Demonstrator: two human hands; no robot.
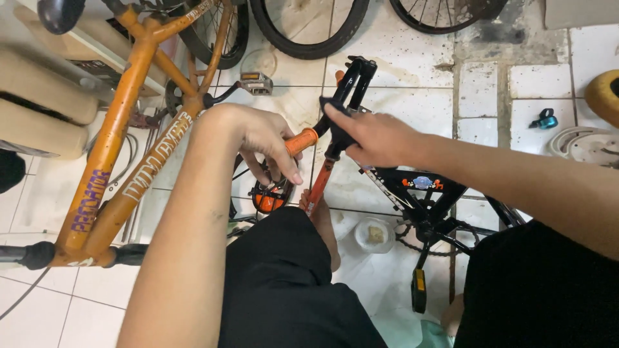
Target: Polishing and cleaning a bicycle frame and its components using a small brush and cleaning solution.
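The left hand (267, 145) closes its grip on an orange handlebar grip (301, 141), just beside the black bicycle frame (419, 193). The right hand (374, 138) clamps the frame's black fork (351, 80) above.

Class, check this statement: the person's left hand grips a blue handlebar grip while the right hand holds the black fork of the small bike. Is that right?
Not quite. The head view shows the left hand on an orange handlebar grip, not a blue one. The rest stands: the right hand holds the black fork of the small bike.
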